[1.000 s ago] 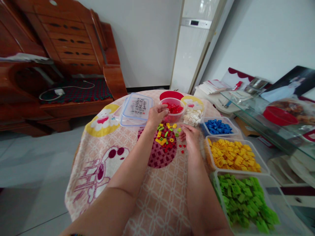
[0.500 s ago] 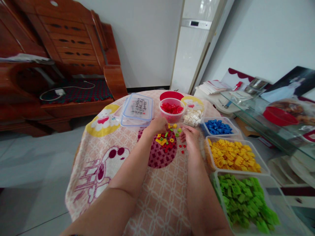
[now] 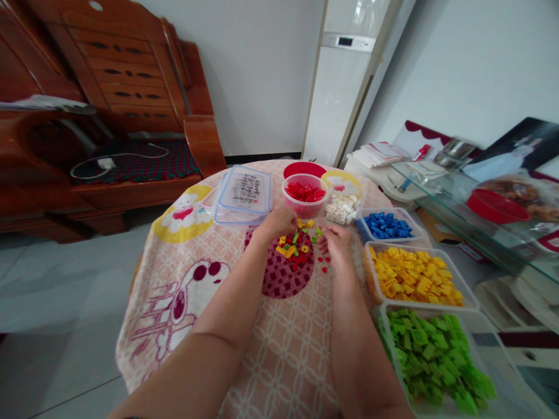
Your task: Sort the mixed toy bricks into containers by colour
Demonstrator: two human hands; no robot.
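Note:
My left hand (image 3: 280, 223) is over the far side of the loose pile, its fingers curled beside the yellow bricks (image 3: 309, 223). What those fingers hold, if anything, is hidden. To the right, my right hand (image 3: 338, 240) is closed in a pinch next to the green bricks (image 3: 314, 239); anything inside it is too small to make out. Between my hands lies a mixed pile of small toy bricks, with red bricks (image 3: 300, 259) and a yellow brick (image 3: 286, 251) among them. A few single red pieces (image 3: 324, 269) lie near my right wrist.
Beyond my hands stand a round tub of red bricks (image 3: 312, 210) and white bricks (image 3: 342, 208). Boxes of blue (image 3: 387, 226), yellow (image 3: 417, 276) and green bricks (image 3: 437, 355) line the right edge. Clear lids (image 3: 244, 195) lie back left on the patterned tablecloth (image 3: 279, 355).
My right hand has shifted slightly left, with its fingers nearer the green bricks. My left hand stays in nearly the same place. The boxes and the pile look unchanged.

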